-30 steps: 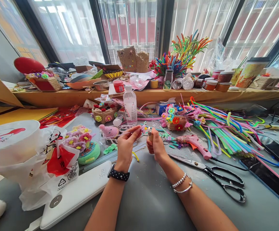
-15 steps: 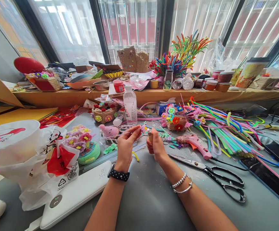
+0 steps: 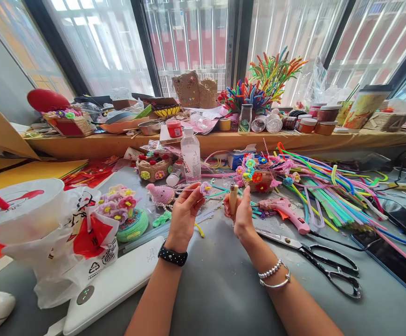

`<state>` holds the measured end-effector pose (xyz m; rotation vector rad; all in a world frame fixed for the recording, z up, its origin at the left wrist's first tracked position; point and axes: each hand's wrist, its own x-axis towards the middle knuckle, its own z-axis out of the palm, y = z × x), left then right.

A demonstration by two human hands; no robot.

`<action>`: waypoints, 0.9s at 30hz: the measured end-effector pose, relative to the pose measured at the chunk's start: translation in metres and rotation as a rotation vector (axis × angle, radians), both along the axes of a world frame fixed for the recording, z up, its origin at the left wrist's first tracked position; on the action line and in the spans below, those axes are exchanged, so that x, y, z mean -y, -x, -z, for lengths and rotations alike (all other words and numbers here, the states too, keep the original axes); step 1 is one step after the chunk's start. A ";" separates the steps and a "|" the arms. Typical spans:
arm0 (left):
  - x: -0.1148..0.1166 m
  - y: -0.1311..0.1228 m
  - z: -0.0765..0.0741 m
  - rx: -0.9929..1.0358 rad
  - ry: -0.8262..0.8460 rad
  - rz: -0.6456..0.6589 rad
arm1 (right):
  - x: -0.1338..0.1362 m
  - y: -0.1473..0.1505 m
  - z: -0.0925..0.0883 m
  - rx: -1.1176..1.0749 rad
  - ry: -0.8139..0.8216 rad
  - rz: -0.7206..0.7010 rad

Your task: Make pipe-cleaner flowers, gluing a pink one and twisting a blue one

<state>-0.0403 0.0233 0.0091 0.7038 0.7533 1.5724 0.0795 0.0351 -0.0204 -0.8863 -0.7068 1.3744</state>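
Between the fingertips of my left hand is a small lilac pipe-cleaner flower, its bloom turned toward me. My right hand is closed round a tan lighter, held upright, and no flame shows on it. The two hands are apart above the grey table. Just beyond my right hand lies a pink glue gun. Large black-handled scissors rest to the right of that wrist. Behind my left hand are a pink crocheted piece and a clear bottle.
A white power bank and a bagged cup stand at the left, near a pot of fuzzy flowers. Coloured pipe cleaners spread across the right, above a phone. Flower-trimmed baskets stand farther back, below a crowded sill.
My right hand has moved right with the lighter, away from the flower. The lighter is now more upright and more visible. The flower now faces me more fully.
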 end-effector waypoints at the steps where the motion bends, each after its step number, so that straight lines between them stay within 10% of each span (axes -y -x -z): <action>1: 0.000 0.000 0.000 0.032 0.001 0.017 | 0.000 0.000 0.001 0.065 -0.003 0.033; 20: 0.001 -0.001 -0.001 -0.031 -0.062 -0.008 | 0.003 -0.002 0.015 1.105 -0.317 0.236; 27: 0.004 -0.006 0.000 -0.292 -0.191 -0.050 | 0.014 -0.010 -0.004 0.894 -0.475 0.248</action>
